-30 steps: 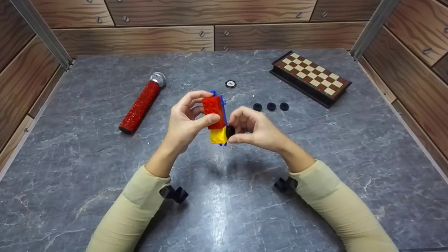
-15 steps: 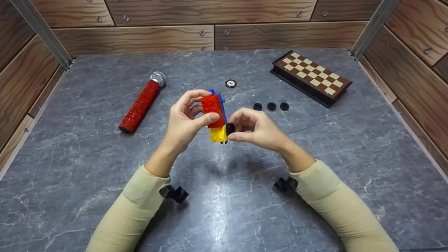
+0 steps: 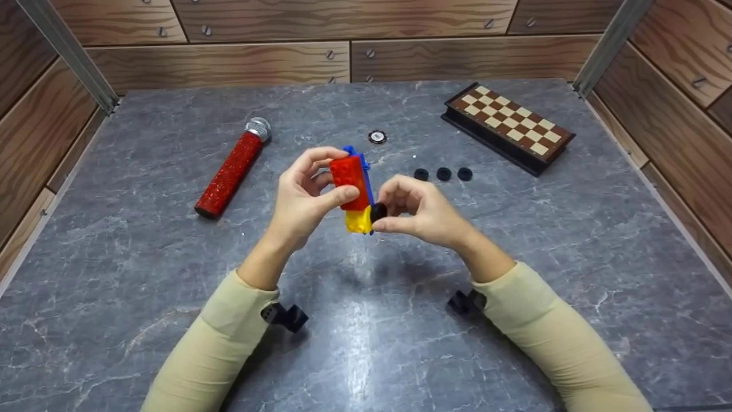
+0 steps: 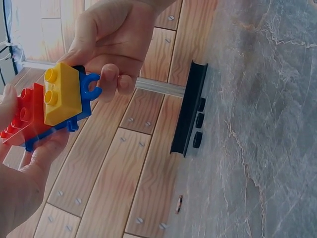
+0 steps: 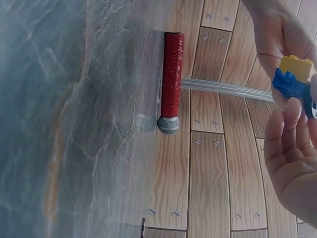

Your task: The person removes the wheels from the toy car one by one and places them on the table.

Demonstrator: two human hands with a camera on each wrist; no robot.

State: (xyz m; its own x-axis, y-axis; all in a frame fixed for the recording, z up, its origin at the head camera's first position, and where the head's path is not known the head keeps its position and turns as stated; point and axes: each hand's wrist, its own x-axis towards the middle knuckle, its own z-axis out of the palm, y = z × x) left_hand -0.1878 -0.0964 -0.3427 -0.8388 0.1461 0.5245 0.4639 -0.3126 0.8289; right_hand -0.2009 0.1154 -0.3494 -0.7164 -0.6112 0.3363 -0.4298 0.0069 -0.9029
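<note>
My left hand (image 3: 303, 197) grips a toy building-block car, with its thumb across the red brick (image 3: 349, 186). A yellow brick (image 4: 63, 94) sits beside the red one, both on a blue base (image 4: 86, 109) with hooked ends. At the yellow end, my right hand (image 3: 420, 212) pinches a small black wheel (image 3: 378, 212) between thumb and fingers, against the side of the blue base. The right wrist view shows the wheel's edge (image 5: 312, 105) partly hidden by the fingers. Both hands hold the car up above the table.
Three more black wheels (image 3: 443, 174) lie in a row on the grey marbled table (image 3: 143, 274). Behind them are a poker chip (image 3: 377, 137) and, at the right, a chessboard box (image 3: 509, 127). A red glitter microphone (image 3: 231, 171) lies at the left. Wood-patterned walls enclose the table.
The car has tilted and shifted slightly within the hands, and the wheel has moved a touch to the right with it. Both hands keep their grips; the table objects stay put.
</note>
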